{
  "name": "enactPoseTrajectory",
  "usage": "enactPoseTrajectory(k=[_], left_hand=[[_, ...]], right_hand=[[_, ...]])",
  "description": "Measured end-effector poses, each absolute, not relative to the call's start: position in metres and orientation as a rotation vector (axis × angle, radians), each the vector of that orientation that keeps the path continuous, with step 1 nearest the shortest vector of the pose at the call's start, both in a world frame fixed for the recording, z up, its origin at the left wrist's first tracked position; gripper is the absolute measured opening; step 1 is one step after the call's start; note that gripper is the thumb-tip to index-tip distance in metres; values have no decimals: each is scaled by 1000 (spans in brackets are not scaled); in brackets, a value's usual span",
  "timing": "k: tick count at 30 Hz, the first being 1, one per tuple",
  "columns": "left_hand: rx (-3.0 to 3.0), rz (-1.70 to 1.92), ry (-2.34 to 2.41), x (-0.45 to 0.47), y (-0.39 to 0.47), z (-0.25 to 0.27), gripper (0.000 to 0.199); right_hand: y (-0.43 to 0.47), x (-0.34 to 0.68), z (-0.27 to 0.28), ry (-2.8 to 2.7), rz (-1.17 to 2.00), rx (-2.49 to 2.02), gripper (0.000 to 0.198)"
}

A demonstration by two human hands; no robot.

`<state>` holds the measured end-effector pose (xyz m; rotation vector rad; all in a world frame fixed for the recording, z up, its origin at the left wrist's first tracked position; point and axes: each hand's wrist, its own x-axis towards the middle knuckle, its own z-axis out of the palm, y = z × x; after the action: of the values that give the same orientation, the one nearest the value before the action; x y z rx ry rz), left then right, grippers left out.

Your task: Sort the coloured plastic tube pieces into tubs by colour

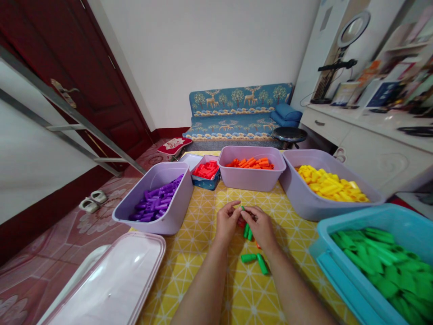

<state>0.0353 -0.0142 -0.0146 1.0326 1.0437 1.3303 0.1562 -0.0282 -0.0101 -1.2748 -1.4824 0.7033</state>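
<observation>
My left hand (227,222) and my right hand (261,225) meet over the middle of the table, fingertips pinched together. Between them shows the tip of a small green plastic piece (242,208); most of it is hidden by the fingers. Just under my hands lie green tube-like pieces (248,231), with bits of red and orange partly covered by my fingers. Nearer to me, a green tube (249,257) and another green tube (262,264) rest on the yellow patterned tablecloth (203,243).
Around the table stand a bin of purple pieces (185,192), a small box of red ones (206,183), a bin of orange (252,178), a bin of yellow (304,205) and a turquoise bin of green (324,230). A pale lid (115,280) lies at the left.
</observation>
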Motion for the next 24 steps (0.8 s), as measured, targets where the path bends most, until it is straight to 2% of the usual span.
enactPoseTrajectory(k=[6, 9, 12, 14, 17, 21, 24], left_hand=[[1068, 1336, 1010, 35, -17, -10, 43], [1062, 1323, 1016, 36, -18, -11, 41], [1121, 1291, 1074, 37, -18, -14, 36], [1223, 1273, 1098, 37, -19, -14, 32], [1549, 1201, 1102, 33, -23, -7, 35], [2049, 864, 1042, 22, -28, 8, 62], [2146, 720, 1058, 15, -26, 12, 53]], right_hand=[[-28, 166, 15, -1557, 761, -1281, 11], [-42, 162, 62, -1160, 700, -1114, 20], [-60, 161, 109, -697, 368, -747, 17], [-66, 165, 126, -573, 368, -614, 21], [-65, 174, 122, -481, 570, -625, 34], [-51, 178, 95, -523, 721, -830, 36], [-39, 176, 70, -788, 709, -1026, 32]])
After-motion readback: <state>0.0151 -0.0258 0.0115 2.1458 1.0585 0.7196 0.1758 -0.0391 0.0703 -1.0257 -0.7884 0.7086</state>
